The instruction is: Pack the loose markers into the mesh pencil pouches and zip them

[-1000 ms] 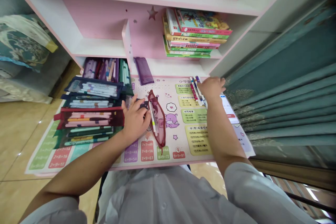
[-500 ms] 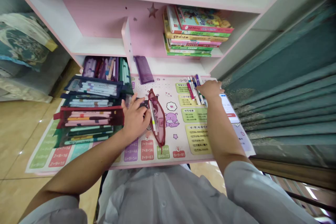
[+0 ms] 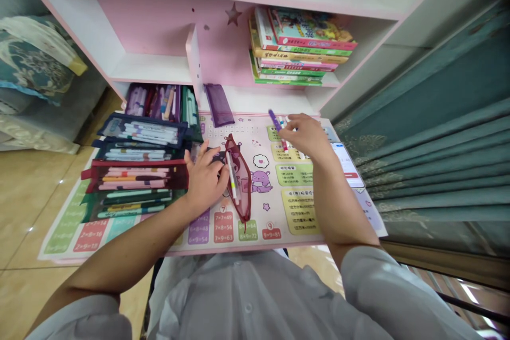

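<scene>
A purple marker (image 3: pixel 274 119) is pinched in the fingers of my right hand (image 3: pixel 306 135), raised a little above the desk. Under and beside that hand lie several loose markers (image 3: pixel 284 143), partly hidden by it. My left hand (image 3: pixel 207 178) rests on the desk, thumb and forefinger pinching the left edge of a dark red mesh pencil pouch (image 3: pixel 246 186), its other fingers spread. The pouch gapes, and a white marker with a yellow-green band (image 3: pixel 232 178) lies inside it.
Several filled mesh pouches (image 3: pixel 137 178) are stacked on the left. A flat purple pouch (image 3: pixel 219 105) leans by the shelf divider (image 3: pixel 193 56). Books (image 3: pixel 295 56) are piled on the shelf. A phone (image 3: pixel 348 167) lies at the right, near a teal curtain (image 3: pixel 430 133).
My right hand has picked up the purple marker from the loose ones and moved left with it. The left hand stays in place at the red pouch.
</scene>
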Tool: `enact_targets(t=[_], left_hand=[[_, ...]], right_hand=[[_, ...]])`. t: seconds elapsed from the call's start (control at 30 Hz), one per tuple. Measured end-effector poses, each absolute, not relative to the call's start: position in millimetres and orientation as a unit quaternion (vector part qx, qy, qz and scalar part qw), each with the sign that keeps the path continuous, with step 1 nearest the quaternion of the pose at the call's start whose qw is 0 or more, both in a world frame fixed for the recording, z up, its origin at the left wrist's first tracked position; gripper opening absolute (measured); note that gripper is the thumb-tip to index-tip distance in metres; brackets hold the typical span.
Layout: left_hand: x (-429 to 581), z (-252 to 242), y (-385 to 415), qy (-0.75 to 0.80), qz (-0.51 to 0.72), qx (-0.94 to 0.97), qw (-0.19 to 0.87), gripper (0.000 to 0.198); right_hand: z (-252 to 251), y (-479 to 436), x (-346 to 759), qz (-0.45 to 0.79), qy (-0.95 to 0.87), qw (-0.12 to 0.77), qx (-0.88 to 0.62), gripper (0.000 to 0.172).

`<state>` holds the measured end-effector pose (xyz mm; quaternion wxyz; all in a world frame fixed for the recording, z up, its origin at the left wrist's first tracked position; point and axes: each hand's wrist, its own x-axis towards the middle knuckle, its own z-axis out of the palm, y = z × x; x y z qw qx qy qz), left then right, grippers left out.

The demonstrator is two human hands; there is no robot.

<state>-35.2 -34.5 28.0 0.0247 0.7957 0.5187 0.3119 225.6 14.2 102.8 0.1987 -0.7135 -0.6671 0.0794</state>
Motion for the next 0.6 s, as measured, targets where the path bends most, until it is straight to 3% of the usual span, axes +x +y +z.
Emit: enact_targets(t=[0.07,0.13,0.43,0.6], left_hand=[[-35.0,29.0,-34.6,0.521,0.312,0.794,0.027,0.031],[-34.9,29.8,-34.8,0.523,0.308,0.794,0.031,0.030],[-36.1,29.9,-35.3,0.524,0.300,0.796,0.039,0.028],[-35.8,30.6,-35.2,0.521,0.305,0.797,0.032,0.029]], right_hand=[[115.1,-6.9,201.7,0.142,-0.680,0.217,-0.685,0.016],[122.3,-25.4,179.6,0.185,-0.702,0.181,-0.663,0.014],[103.0,-45.1,131.2,0.194,-0.769,0.026,-0.609,0.019],[85.5,-42.6,122.7,0.168,-0.777,0.004,-0.606,0.038]])
